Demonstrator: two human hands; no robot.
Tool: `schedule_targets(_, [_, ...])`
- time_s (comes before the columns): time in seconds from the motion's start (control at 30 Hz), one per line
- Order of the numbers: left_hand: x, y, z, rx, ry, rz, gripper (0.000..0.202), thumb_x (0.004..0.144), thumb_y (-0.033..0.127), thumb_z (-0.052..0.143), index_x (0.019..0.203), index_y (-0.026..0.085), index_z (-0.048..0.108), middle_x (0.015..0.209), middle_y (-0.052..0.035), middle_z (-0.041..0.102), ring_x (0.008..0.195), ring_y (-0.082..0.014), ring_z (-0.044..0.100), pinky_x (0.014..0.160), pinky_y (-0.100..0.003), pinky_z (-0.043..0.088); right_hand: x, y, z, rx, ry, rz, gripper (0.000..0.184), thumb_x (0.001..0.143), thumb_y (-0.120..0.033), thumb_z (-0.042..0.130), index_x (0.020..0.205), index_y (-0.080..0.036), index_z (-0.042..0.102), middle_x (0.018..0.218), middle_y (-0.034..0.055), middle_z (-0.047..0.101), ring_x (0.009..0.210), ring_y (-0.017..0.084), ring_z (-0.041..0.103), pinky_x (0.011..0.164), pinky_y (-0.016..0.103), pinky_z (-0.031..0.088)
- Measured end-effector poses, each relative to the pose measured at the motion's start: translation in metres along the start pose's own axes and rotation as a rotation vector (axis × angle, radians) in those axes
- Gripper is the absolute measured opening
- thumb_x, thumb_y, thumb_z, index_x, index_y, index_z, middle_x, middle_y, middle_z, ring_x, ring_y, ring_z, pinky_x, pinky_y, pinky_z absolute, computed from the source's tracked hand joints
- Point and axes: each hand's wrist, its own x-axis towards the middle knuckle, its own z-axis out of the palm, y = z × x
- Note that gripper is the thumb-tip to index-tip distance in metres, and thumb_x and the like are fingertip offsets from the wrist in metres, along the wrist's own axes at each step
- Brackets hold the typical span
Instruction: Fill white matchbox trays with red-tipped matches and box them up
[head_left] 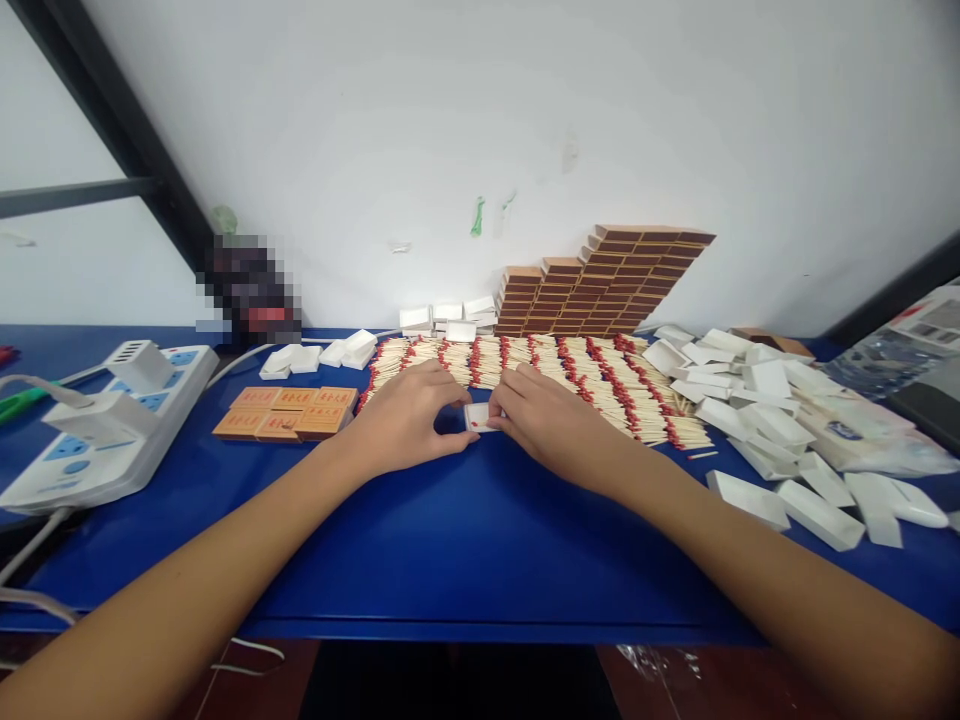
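My left hand (409, 418) and my right hand (551, 420) meet at the middle of the blue table (465, 540), both with fingers closed round a small white matchbox tray (478, 416) that has red match heads showing in it. Just behind my hands lies a long row of loose matches (570, 370) with red tips. Flat orange matchbox sleeves (289, 412) lie left of my left hand. White inner trays (765, 400) are heaped to the right of my right hand.
A stepped stack of brown matchbox sleeves (607, 285) leans on the white wall. More white trays (442, 320) sit behind the matches. A white power strip (105, 420) with plugs occupies the left side. A plastic bag (892, 350) lies far right.
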Motion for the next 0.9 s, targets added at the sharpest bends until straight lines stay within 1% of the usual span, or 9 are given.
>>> schedule_targets(0.13, [0.000,0.000,0.000,-0.014,0.012,0.024,0.019,0.093,0.034,0.078,0.105,0.019,0.075,0.096,-0.0063,0.076,0.097,-0.0264,0.066,0.090,-0.042,0.051,0.000,-0.004,0.001,0.011,-0.013,0.004,0.022,0.109,-0.020,0.051,0.095,-0.018,0.067,0.098,0.0129,0.067,0.093,0.027,0.056,0.087,0.040,0.045])
schedule_targets(0.23, [0.000,0.001,0.000,-0.019,0.003,0.020,0.021,0.092,0.035,0.080,0.104,0.018,0.075,0.095,-0.0062,0.075,0.095,-0.0260,0.066,0.086,-0.040,0.051,-0.001,-0.003,0.000,0.103,-0.020,0.033,0.020,0.109,-0.021,0.053,0.094,-0.018,0.066,0.100,0.0121,0.067,0.094,0.026,0.057,0.086,0.038,0.045])
schedule_targets(0.3, [0.000,0.000,0.000,-0.028,-0.004,0.014,0.022,0.092,0.035,0.080,0.105,0.018,0.075,0.097,-0.0064,0.076,0.096,-0.0262,0.066,0.086,-0.041,0.051,-0.001,0.001,-0.001,0.198,-0.020,0.052,0.018,0.108,-0.021,0.054,0.095,-0.019,0.065,0.102,0.0111,0.066,0.096,0.025,0.059,0.084,0.036,0.046])
schedule_targets(0.37, [0.000,-0.001,0.000,-0.035,-0.004,0.008,0.024,0.092,0.037,0.081,0.106,0.018,0.076,0.096,-0.0060,0.076,0.096,-0.0264,0.066,0.087,-0.041,0.051,-0.001,0.010,-0.003,0.246,0.010,0.093,0.016,0.107,-0.020,0.054,0.095,-0.019,0.065,0.103,0.0103,0.066,0.096,0.024,0.059,0.083,0.035,0.045])
schedule_targets(0.43, [0.000,-0.002,0.000,-0.033,0.014,0.006,0.023,0.091,0.036,0.082,0.104,0.018,0.076,0.094,-0.0057,0.075,0.095,-0.0264,0.066,0.086,-0.041,0.051,0.000,0.023,-0.002,0.196,0.063,0.163,0.016,0.106,-0.019,0.055,0.094,-0.019,0.066,0.100,0.0105,0.066,0.096,0.026,0.058,0.083,0.036,0.044])
schedule_targets(0.5, [-0.001,-0.004,-0.001,-0.025,0.041,0.004,0.024,0.089,0.035,0.084,0.103,0.018,0.076,0.092,-0.0061,0.075,0.096,-0.0267,0.067,0.086,-0.040,0.052,0.000,0.036,0.000,0.093,0.104,0.236,0.015,0.104,-0.019,0.056,0.094,-0.019,0.068,0.098,0.0117,0.067,0.097,0.028,0.057,0.085,0.039,0.043])
schedule_targets(0.57, [-0.001,-0.005,-0.001,-0.017,0.054,0.002,0.025,0.089,0.034,0.085,0.104,0.017,0.076,0.095,-0.0070,0.075,0.097,-0.0270,0.067,0.086,-0.040,0.052,0.000,0.046,0.004,0.025,0.099,0.272,0.014,0.102,-0.020,0.058,0.095,-0.018,0.070,0.097,0.0126,0.067,0.098,0.030,0.056,0.086,0.040,0.042])
schedule_targets(0.73, [-0.002,-0.007,0.000,-0.013,0.027,-0.005,0.025,0.091,0.039,0.083,0.104,0.018,0.076,0.094,-0.0061,0.075,0.098,-0.0271,0.066,0.085,-0.040,0.052,0.000,0.057,0.014,-0.009,0.020,0.245,0.018,0.102,-0.022,0.059,0.090,-0.019,0.071,0.096,0.0124,0.065,0.096,0.029,0.055,0.085,0.040,0.042])
schedule_targets(0.9, [-0.002,-0.007,0.001,-0.019,0.023,0.001,0.026,0.091,0.039,0.083,0.106,0.019,0.075,0.096,-0.0058,0.077,0.099,-0.0269,0.067,0.087,-0.040,0.051,0.001,0.058,0.018,-0.018,0.030,0.248,0.018,0.103,-0.022,0.058,0.091,-0.018,0.071,0.096,0.0125,0.065,0.097,0.029,0.055,0.086,0.040,0.042])
